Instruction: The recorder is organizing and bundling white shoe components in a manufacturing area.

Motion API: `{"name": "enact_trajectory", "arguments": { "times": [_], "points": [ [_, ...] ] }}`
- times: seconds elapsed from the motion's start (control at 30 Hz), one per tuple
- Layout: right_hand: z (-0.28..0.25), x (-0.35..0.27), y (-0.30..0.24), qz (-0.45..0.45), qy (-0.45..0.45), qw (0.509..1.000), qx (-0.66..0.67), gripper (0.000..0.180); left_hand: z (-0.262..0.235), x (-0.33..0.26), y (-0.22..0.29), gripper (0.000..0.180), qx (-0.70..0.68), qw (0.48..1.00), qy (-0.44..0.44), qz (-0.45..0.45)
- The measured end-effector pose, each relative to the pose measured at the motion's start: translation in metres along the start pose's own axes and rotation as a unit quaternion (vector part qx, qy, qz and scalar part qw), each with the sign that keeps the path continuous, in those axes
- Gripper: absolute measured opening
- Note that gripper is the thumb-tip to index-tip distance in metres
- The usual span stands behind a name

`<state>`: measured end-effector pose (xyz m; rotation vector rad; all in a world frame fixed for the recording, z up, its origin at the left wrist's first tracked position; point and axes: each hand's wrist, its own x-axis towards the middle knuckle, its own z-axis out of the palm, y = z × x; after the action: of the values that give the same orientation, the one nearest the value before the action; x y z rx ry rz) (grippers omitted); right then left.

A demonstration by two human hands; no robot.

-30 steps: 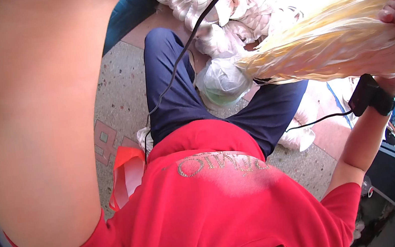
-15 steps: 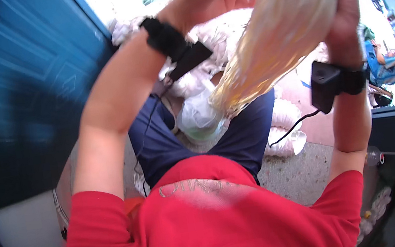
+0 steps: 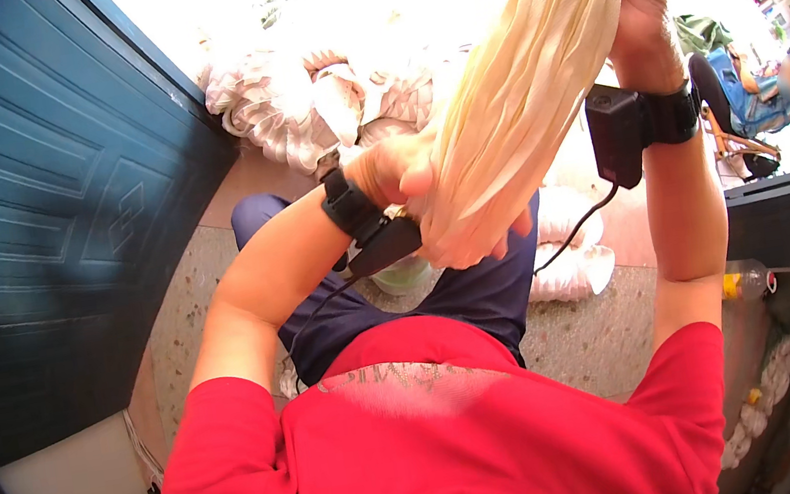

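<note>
A long cream hank of flat ribbon-like strands [image 3: 523, 77] hangs slanted in front of me, its upper end further right. My right hand [image 3: 640, 0] is closed around the top of the hank. Lower down, my left hand [image 3: 409, 166] wraps around the bottom end, fingertips showing on its far right side. Strands hide part of both hands. Below the hank, between my knees, a pale green rounded container [image 3: 403, 278] is partly covered by my wrist and the strands.
White hanks [image 3: 285, 111] lie heaped beyond my knees, with more white bundles [image 3: 575, 267] by my right leg. A blue panelled door [image 3: 59, 224] stands at left. On the right are a bottle [image 3: 747, 281], a knotted white bundle [image 3: 765, 402] and a person in blue [image 3: 760, 110].
My left hand has come down from near the top to the hank's lower end and closed on it. The strands, spread and blurred before, now hang gathered. My right hand keeps its hold.
</note>
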<state>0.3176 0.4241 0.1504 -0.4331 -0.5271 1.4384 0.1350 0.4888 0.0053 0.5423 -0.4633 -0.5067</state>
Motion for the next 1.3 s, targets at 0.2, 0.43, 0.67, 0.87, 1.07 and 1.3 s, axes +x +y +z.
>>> {"name": "enact_trajectory", "arguments": {
  "times": [0.2, 0.43, 0.67, 0.87, 1.07, 1.3],
  "points": [
    [-0.059, 0.018, -0.022, -0.004, -0.020, 1.000, -0.022, 0.036, 0.001, -0.018, -0.048, 0.114, -0.092, 0.994, -0.032, -0.054],
    [-0.120, 0.032, -0.048, -0.057, 0.033, 0.997, -0.031, 0.035, 0.015, -0.029, -0.084, 0.111, -0.207, 0.974, -0.039, -0.081],
    [-0.151, 0.024, -0.068, -0.103, 0.071, 0.991, -0.048, 0.038, 0.020, -0.040, -0.090, 0.096, -0.154, 0.983, 0.032, -0.095],
    [-0.164, 0.004, -0.086, -0.147, 0.064, 0.984, -0.082, 0.038, 0.013, -0.049, -0.076, 0.074, -0.003, 0.960, 0.227, -0.165],
    [-0.139, -0.018, -0.082, -0.256, 0.056, 0.943, -0.206, 0.036, -0.011, -0.072, -0.029, 0.056, 0.261, 0.888, 0.346, -0.155],
    [-0.226, -0.049, -0.184, -0.073, -0.131, 0.983, -0.103, 0.042, -0.024, -0.083, 0.002, 0.056, 0.180, 0.906, 0.353, -0.152]
  ]
}}
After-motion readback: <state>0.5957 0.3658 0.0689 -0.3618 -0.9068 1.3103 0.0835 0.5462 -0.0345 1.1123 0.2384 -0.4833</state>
